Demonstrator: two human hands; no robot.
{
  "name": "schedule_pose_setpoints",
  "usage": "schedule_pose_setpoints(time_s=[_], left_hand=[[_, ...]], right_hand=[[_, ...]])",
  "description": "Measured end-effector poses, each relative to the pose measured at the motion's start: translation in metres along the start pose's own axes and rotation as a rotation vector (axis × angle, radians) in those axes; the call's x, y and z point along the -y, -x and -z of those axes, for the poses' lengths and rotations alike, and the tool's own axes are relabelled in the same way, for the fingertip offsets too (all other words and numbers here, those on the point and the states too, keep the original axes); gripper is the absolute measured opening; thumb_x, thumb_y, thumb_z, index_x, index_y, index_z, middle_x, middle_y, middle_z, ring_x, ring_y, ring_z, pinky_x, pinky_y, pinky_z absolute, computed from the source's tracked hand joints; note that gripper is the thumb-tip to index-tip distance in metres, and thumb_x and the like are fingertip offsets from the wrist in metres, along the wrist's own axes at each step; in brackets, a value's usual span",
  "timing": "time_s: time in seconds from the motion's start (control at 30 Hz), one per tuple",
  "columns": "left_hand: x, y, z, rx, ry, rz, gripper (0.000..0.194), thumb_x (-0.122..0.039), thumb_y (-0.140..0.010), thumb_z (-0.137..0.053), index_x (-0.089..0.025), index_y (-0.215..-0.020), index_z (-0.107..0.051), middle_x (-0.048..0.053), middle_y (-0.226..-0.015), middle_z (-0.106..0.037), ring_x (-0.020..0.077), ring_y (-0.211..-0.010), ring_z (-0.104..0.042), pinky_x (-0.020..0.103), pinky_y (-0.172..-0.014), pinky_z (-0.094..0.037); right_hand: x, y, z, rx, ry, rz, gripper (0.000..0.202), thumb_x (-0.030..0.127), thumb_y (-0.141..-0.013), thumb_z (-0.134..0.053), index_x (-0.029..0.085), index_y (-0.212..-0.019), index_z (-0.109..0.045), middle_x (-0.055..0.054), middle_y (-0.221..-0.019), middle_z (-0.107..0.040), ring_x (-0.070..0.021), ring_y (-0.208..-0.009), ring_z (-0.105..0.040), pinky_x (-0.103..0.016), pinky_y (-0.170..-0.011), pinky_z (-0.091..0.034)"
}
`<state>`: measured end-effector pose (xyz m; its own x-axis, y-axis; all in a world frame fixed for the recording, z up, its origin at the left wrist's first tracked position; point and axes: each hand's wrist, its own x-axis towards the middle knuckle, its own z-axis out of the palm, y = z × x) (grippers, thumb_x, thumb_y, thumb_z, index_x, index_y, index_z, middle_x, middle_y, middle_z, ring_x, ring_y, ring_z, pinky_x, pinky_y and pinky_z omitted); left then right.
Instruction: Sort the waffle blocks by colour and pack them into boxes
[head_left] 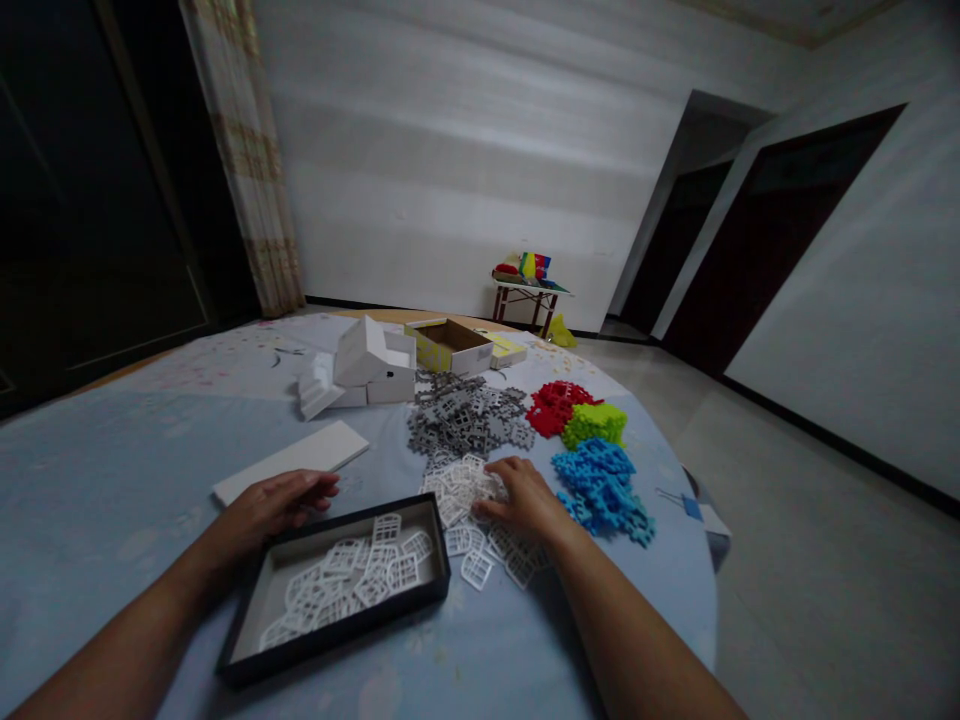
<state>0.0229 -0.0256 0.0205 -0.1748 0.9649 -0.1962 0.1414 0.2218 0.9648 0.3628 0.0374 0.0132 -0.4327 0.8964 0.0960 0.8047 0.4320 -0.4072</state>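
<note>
A black-rimmed box point(442, 570) lies at the front of the table, with many white window-shaped pieces point(345, 575) inside. My left hand point(281, 508) rests by the box's back left edge, fingers loosely curled together; what they hold, if anything, is hidden. Right of the box spreads a pile of white window pieces point(457, 490). Over this pile is my right hand point(521, 497), thumb and fingers apart, touching the pieces, none seen lifted. Just behind lies a heap of grey pieces point(469, 415).
Red pieces point(559, 407), lime green pieces point(595, 425) and blue pieces point(600, 480) lie in heaps at the right. A white lid point(296, 460) is behind my left hand. White boxes point(375, 365) and a yellow-sided open box point(450, 347) stand farther back.
</note>
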Motion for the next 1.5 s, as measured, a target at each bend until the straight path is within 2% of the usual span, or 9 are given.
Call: schedule_pose_setpoints(time_s=[0.13,0.3,0.5,0.6,0.73,1.03,1.2,1.37,1.5], left_hand=[[-0.006,0.006,0.007,0.068,-0.111,-0.002,0.04,-0.058,-0.06,-0.063,-0.024,-0.079,-0.073,0.008,-0.091,-0.072,0.0268,-0.086,-0.064,0.033,-0.076,-0.051],[-0.013,0.01,0.013,0.229,-0.322,-0.031,0.029,-0.046,-0.056,-0.071,-0.027,-0.077,-0.075,0.005,-0.085,-0.073,0.0289,-0.087,-0.064,0.033,-0.079,-0.05],[-0.013,0.011,0.011,0.297,-0.423,-0.105,0.02,-0.043,-0.059,-0.07,-0.026,-0.069,-0.075,0.005,-0.077,-0.072,0.0261,-0.076,-0.064,0.029,-0.066,-0.05],[-0.016,0.013,0.008,0.275,-0.384,-0.148,0.019,-0.043,-0.061,-0.069,-0.025,-0.065,-0.075,0.006,-0.073,-0.071,0.0246,-0.072,-0.064,0.028,-0.063,-0.049],[-0.017,0.012,0.004,0.17,-0.332,-0.175,0.023,-0.046,-0.059,-0.069,-0.024,-0.064,-0.074,0.006,-0.071,-0.071,0.024,-0.072,-0.063,0.028,-0.062,-0.049],[-0.008,0.005,0.0,0.029,-0.288,-0.07,0.039,-0.054,-0.053,-0.07,-0.021,-0.074,-0.074,0.005,-0.078,-0.073,0.0243,-0.077,-0.065,0.028,-0.065,-0.051],[-0.008,0.006,-0.002,-0.019,-0.31,-0.079,0.044,-0.057,-0.055,-0.068,-0.021,-0.08,-0.073,0.005,-0.084,-0.073,0.0245,-0.084,-0.065,0.029,-0.073,-0.05],[-0.006,0.008,0.0,-0.001,-0.253,-0.129,0.046,-0.059,-0.06,-0.063,-0.021,-0.084,-0.072,0.006,-0.09,-0.073,0.0262,-0.09,-0.064,0.032,-0.081,-0.048],[-0.004,0.007,0.002,0.034,-0.253,-0.151,0.046,-0.057,-0.063,-0.06,-0.021,-0.089,-0.072,0.005,-0.092,-0.073,0.0259,-0.093,-0.063,0.034,-0.085,-0.047]], right_hand=[[0.007,0.001,-0.005,-0.008,0.028,0.021,0.072,0.055,-0.067,-0.066,0.02,-0.127,-0.047,-0.013,-0.127,-0.048,-0.0284,-0.116,-0.041,-0.039,-0.094,-0.032],[0.014,-0.001,-0.007,-0.013,0.032,0.045,0.059,0.047,-0.069,-0.068,0.022,-0.121,-0.053,-0.011,-0.116,-0.055,-0.0254,-0.108,-0.046,-0.036,-0.09,-0.036],[0.017,-0.001,-0.005,-0.036,0.006,0.049,0.043,0.03,-0.073,-0.066,0.024,-0.115,-0.058,-0.008,-0.109,-0.058,-0.022,-0.104,-0.05,-0.03,-0.087,-0.038],[0.016,0.0,-0.004,-0.042,-0.009,0.048,0.041,0.019,-0.074,-0.061,0.025,-0.114,-0.059,-0.006,-0.109,-0.059,-0.0207,-0.103,-0.051,-0.029,-0.086,-0.039],[0.013,0.0,-0.005,-0.06,-0.015,0.053,0.037,0.019,-0.075,-0.06,0.025,-0.111,-0.061,-0.005,-0.108,-0.061,-0.0207,-0.102,-0.052,-0.028,-0.085,-0.04],[0.009,-0.003,-0.004,-0.078,0.023,0.048,0.03,0.021,-0.082,-0.053,0.024,-0.111,-0.062,-0.006,-0.105,-0.063,-0.021,-0.101,-0.053,-0.029,-0.085,-0.039],[0.0,-0.007,-0.007,-0.149,-0.013,0.042,0.039,0.009,-0.077,-0.05,0.023,-0.111,-0.062,-0.005,-0.106,-0.063,-0.0204,-0.102,-0.053,-0.03,-0.089,-0.039],[-0.005,-0.008,-0.008,-0.294,-0.23,0.102,0.033,0.012,-0.076,-0.051,0.019,-0.106,-0.063,-0.006,-0.103,-0.066,-0.0218,-0.1,-0.056,-0.035,-0.089,-0.041],[0.02,-0.007,0.001,-0.36,-0.508,0.187,0.029,0.018,-0.077,-0.053,0.021,-0.105,-0.063,-0.004,-0.104,-0.066,-0.0197,-0.098,-0.059,-0.034,-0.088,-0.044]])
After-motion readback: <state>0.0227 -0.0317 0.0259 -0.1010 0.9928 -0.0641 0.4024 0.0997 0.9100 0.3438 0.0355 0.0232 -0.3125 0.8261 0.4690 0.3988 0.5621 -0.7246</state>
